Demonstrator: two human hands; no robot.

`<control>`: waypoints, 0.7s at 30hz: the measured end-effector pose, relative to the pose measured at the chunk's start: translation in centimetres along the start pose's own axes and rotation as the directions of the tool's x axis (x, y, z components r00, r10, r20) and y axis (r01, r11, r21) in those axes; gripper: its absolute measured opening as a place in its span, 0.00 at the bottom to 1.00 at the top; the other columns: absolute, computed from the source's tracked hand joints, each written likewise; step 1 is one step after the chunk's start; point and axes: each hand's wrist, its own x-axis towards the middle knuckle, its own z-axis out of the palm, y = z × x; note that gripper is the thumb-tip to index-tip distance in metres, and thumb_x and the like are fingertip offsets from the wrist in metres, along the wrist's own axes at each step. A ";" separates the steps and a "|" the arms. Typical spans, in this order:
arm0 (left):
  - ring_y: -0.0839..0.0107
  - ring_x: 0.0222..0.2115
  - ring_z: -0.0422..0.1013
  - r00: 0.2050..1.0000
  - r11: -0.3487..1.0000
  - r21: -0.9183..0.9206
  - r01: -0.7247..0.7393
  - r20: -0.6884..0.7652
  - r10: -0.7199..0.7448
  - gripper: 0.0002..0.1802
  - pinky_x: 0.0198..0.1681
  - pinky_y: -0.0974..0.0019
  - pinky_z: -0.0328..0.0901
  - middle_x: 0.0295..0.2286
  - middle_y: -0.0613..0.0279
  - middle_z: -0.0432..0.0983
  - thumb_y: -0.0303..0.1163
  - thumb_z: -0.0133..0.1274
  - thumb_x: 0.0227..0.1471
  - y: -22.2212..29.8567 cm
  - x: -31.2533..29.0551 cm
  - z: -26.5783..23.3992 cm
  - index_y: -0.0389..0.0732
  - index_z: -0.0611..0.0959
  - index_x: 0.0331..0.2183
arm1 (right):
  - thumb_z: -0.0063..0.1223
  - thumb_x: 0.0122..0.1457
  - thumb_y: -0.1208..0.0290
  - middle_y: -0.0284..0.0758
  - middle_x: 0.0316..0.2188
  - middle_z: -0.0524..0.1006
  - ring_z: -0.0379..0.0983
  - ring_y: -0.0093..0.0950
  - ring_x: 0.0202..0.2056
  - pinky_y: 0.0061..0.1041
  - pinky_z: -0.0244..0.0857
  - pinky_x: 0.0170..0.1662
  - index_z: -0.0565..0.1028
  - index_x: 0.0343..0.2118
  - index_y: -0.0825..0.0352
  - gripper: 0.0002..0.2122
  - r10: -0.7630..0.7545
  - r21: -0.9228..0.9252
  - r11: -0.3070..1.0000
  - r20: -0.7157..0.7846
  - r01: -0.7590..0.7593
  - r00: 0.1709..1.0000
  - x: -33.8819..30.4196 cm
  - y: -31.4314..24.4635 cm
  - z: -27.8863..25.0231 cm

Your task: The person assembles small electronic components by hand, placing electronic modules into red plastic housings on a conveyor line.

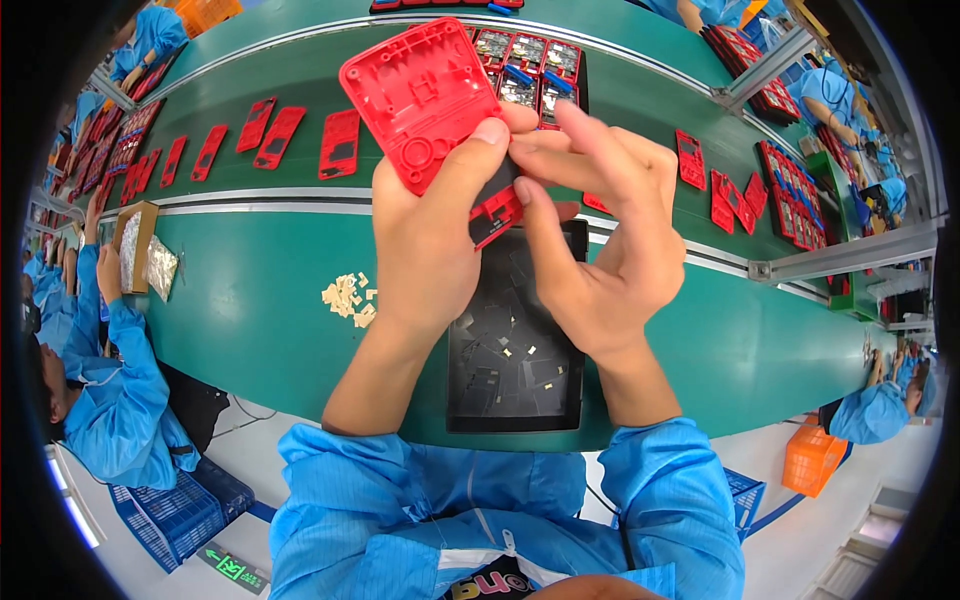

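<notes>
I had the left hand (430, 230) holding a red plastic case (420, 95), right hand (615, 225) curled at its edge, couldn't tell if gripping. Under the grip sat a black tray (515, 412) on a green table (250, 290), cream bits (345, 296) to the left. Past it, red parts (339, 128) lay on a green belt (240, 178), then blue-clad workers (158, 35).

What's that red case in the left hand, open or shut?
Open: the red case, held in the left hand, shows its inside ridges and round ring, uncovered.
</notes>
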 end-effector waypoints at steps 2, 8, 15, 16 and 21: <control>0.67 0.38 0.80 0.999 1.000 -0.004 0.013 -0.046 -0.013 0.15 0.39 0.63 0.78 0.39 0.54 0.80 0.30 0.54 0.62 0.2 -0.5 0.2 0.32 0.78 0.48 | 0.66 0.46 0.87 0.34 0.35 0.86 0.75 0.28 0.40 0.28 0.61 0.51 0.78 0.51 0.71 0.25 0.068 0.103 0.993 -0.040 -0.063 0.997 -0.3 0.0 0.6; 0.68 0.38 0.78 0.998 0.985 -0.173 -0.002 -0.059 -0.008 0.15 0.39 0.63 0.76 0.39 0.55 0.79 0.30 0.54 0.60 0.1 -0.6 -0.9 0.34 0.77 0.47 | 0.67 0.46 0.87 0.34 0.36 0.86 0.75 0.29 0.44 0.29 0.60 0.53 0.79 0.49 0.72 0.23 0.135 0.149 0.980 -0.019 -0.131 0.991 -0.7 -1.5 0.6; 0.68 0.39 0.79 0.999 0.999 0.011 -0.048 -0.018 0.048 0.12 0.43 0.66 0.73 0.42 0.51 0.82 0.26 0.56 0.58 0.3 -0.2 -0.5 0.31 0.80 0.43 | 0.65 0.48 0.89 0.40 0.42 0.83 0.77 0.35 0.45 0.30 0.71 0.48 0.80 0.47 0.72 0.20 0.182 0.228 0.959 -0.038 -0.169 0.983 -0.9 -2.2 1.2; 0.69 0.39 0.78 0.992 0.996 -0.012 -0.083 -0.101 0.082 0.14 0.43 0.66 0.72 0.40 0.53 0.82 0.25 0.57 0.56 0.3 0.0 0.3 0.31 0.80 0.45 | 0.65 0.48 0.88 0.40 0.43 0.82 0.77 0.33 0.45 0.30 0.71 0.48 0.80 0.47 0.72 0.20 0.148 0.211 0.968 -0.025 -0.140 0.989 -0.9 -1.8 1.2; 0.73 0.37 0.78 0.986 0.981 0.129 -0.145 -0.067 0.154 0.13 0.41 0.70 0.72 0.40 0.57 0.83 0.24 0.61 0.56 -0.3 0.1 -0.4 0.31 0.83 0.44 | 0.67 0.48 0.86 0.38 0.44 0.81 0.76 0.29 0.43 0.26 0.69 0.42 0.79 0.49 0.69 0.22 0.301 0.282 0.918 -0.036 -0.280 0.953 -0.6 -1.0 0.9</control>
